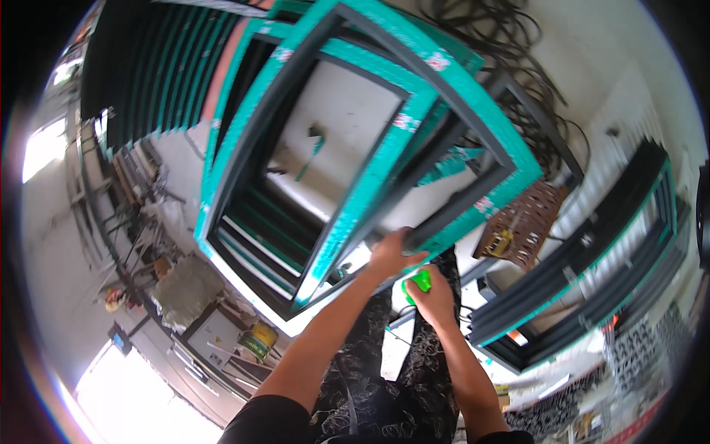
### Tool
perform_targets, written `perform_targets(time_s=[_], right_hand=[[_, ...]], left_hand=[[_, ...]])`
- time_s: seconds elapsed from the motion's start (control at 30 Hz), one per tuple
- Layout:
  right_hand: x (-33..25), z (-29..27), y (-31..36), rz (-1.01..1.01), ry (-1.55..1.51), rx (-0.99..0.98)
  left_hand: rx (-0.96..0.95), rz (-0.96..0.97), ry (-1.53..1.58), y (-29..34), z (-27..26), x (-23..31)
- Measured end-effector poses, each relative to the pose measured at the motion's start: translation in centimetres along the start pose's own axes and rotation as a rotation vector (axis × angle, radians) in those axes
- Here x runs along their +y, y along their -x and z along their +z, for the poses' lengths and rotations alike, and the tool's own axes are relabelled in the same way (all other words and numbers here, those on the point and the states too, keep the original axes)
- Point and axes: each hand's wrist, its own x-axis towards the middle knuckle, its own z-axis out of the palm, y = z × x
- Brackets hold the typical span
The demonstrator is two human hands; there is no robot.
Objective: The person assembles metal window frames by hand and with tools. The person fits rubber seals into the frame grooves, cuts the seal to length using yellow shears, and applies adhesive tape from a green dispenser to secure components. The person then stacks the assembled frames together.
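A large rectangular window frame [510, 152], dark grey with teal film on its face, leans tilted in front of me. My left hand [392, 255] grips its lower bar, the thumb lying across the bar and the other fingers partly hidden. Just to the right and lower, my right hand [436, 297] is closed round a small bright green object [418, 284]. Fingers cover much of that object, so I cannot tell its kind. More teal-and-grey frames [255, 52] stand behind the one I hold.
Dark frames [569, 274] are stacked at the right. A brown perforated plastic crate [532, 214] with a yellow item stands beside them. Black strips [510, 44] lie tangled on the floor at the far right. Dark profiles [159, 66] fill a rack at the far left.
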Motion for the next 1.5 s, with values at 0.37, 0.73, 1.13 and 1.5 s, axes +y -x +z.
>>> perform_targets(time_s=[0.37,0.73,1.13,1.5], right_hand=[[-12.1,0.4,1.6,-0.272,0.083,-0.074],[-11.5,0.8,6.7,-0.082,-0.367,-0.258],[6.9,-3.1,9.7,0.404,0.137,0.009],[1.9,-3.4,11.3,0.214,-0.058,0.039]], left_hand=[[0.228,-0.002,0.050,0.6,0.1,1.8],[0.060,-0.033,0.062,0.6,-1.0,1.1],[-0.223,-0.092,0.088,1.0,-1.8,1.1],[-0.048,0.658,-0.466,5.9,6.9,5.4]])
